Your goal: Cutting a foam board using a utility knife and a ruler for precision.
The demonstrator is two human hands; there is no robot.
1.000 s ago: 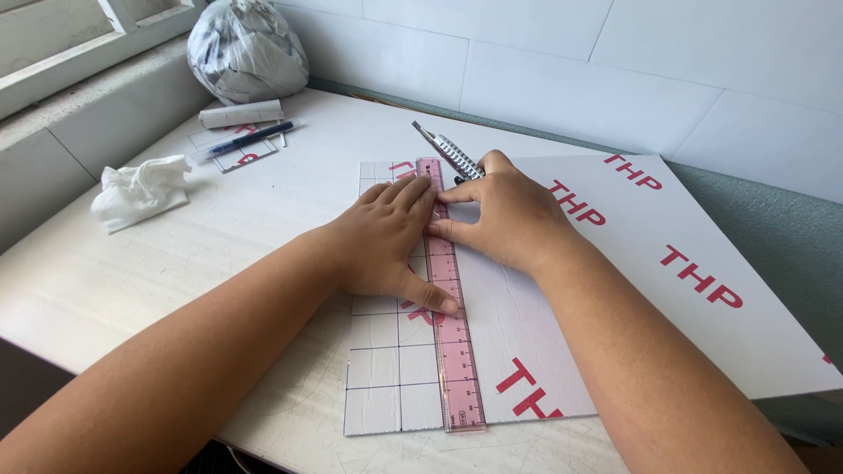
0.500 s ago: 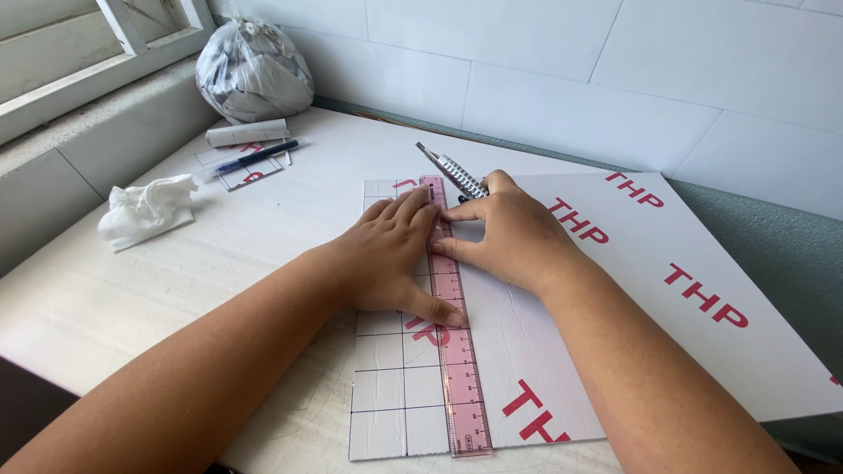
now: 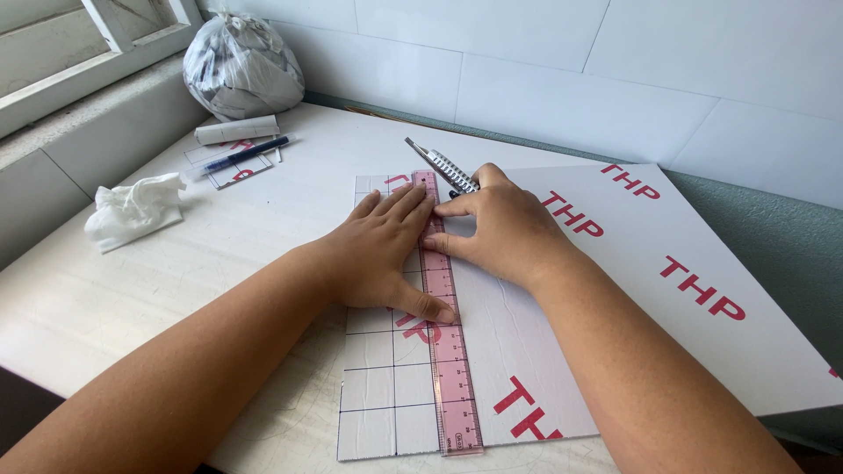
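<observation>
Unmoved, left hand (image 3: pixel 382 254) flattens translucent pink ruler (image 3: pixel 446 329).

Pink ruler (image 3: pixel 448 351) flat on white board (image 3: pixel 562 351)

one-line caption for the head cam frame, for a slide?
Left hand pins a pink ruler on white board; right hand holds a utility knife.
</observation>
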